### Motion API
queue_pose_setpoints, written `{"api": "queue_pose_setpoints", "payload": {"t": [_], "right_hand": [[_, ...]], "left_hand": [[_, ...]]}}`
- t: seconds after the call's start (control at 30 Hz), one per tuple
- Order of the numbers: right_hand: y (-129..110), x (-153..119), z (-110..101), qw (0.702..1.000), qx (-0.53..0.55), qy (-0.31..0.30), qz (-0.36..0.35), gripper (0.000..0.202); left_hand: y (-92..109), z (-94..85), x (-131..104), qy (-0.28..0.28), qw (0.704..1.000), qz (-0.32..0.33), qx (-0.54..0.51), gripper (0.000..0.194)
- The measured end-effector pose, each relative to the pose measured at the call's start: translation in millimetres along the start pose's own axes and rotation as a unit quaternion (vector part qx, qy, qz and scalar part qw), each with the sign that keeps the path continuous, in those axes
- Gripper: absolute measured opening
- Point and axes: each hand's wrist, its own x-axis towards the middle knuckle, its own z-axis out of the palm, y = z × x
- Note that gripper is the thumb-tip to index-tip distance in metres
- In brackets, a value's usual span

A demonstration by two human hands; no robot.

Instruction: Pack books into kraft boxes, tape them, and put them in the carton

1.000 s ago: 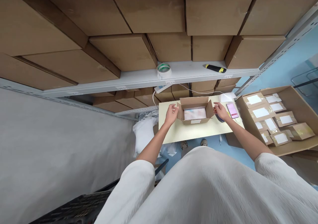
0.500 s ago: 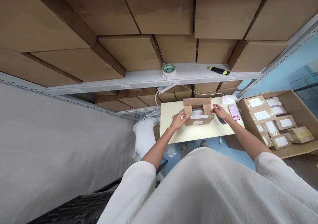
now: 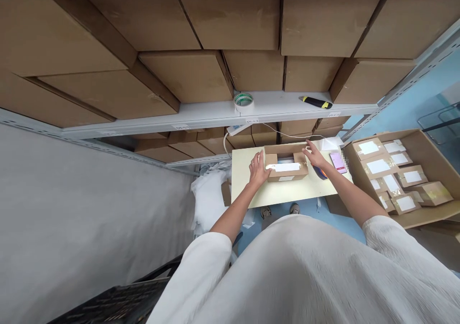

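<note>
A small cardboard box stands on the pale yellow table with its top flaps up. A white label lies across its near flap, and something pale shows inside. My left hand wraps the box's near left corner, thumb at the front and fingers along the side. At the right end, my right hand has its fingers stretched and spread beside the far right flap. Whether those fingertips touch the cardboard is hard to see. Just below this hand sits a blue and orange object, partly covered by the forearm.
The table stands beneath a shelf of large cartons. A tape roll and a yellow-black utility knife lie on the shelf edge. Right of a phone, a big carton holds several labelled boxes. White packing material is at left.
The near flap with the label now leans more toward me. My left hand has shifted to the box's left side, and my right hand has risen, its fingers spreading.
</note>
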Motion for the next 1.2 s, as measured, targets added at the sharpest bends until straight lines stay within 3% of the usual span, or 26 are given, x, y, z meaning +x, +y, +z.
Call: {"api": "queue_pose_setpoints", "payload": {"t": [0.13, 0.2, 0.27, 0.4, 0.53, 0.6, 0.7, 0.87, 1.0, 1.2], "right_hand": [[10.8, -11.1, 2.4, 0.994, -0.098, -0.021, -0.047, 0.049], [17.7, -20.4, 6.4, 0.983, -0.163, -0.056, -0.063, 0.041], [24.4, -30.3, 11.4, 0.973, -0.205, -0.074, -0.072, 0.037], [42.7, -45.5, 14.7, 0.983, -0.174, -0.005, -0.063, 0.044], [74.5, -56.5, 1.5, 0.974, -0.179, 0.089, 0.103, 0.046], [92.2, -62.4, -6.7, 0.954, -0.217, 0.085, 0.188, 0.045], [113.3, -69.9, -13.8, 0.933, -0.254, 0.045, 0.252, 0.043], [126.7, -70.9, -11.1, 0.914, -0.289, -0.009, 0.285, 0.043], [128.8, -67.5, -6.5, 0.908, -0.309, -0.011, 0.283, 0.035], [132.0, -69.6, -6.7, 0.924, -0.282, -0.004, 0.259, 0.029]], "left_hand": [[4.7, -4.8, -3.8, -0.002, 0.997, 0.061, 0.045, 0.081], [7.8, -5.8, -7.2, -0.024, 0.993, 0.099, 0.066, 0.060], [10.4, -5.1, -11.6, -0.051, 0.987, 0.127, 0.082, 0.051], [13.3, -1.3, -21.2, -0.081, 0.980, 0.140, 0.119, 0.055], [17.5, 0.1, -26.2, -0.105, 0.974, 0.131, 0.155, 0.058], [21.1, -0.2, -25.5, -0.115, 0.972, 0.121, 0.164, 0.059], [26.4, -1.0, -21.6, -0.128, 0.972, 0.103, 0.166, 0.061], [30.5, -0.8, -17.1, -0.148, 0.972, 0.078, 0.167, 0.061], [31.4, 2.2, -19.8, -0.155, 0.972, 0.064, 0.163, 0.062], [29.0, 8.5, -22.3, -0.147, 0.976, 0.056, 0.147, 0.063]]}}
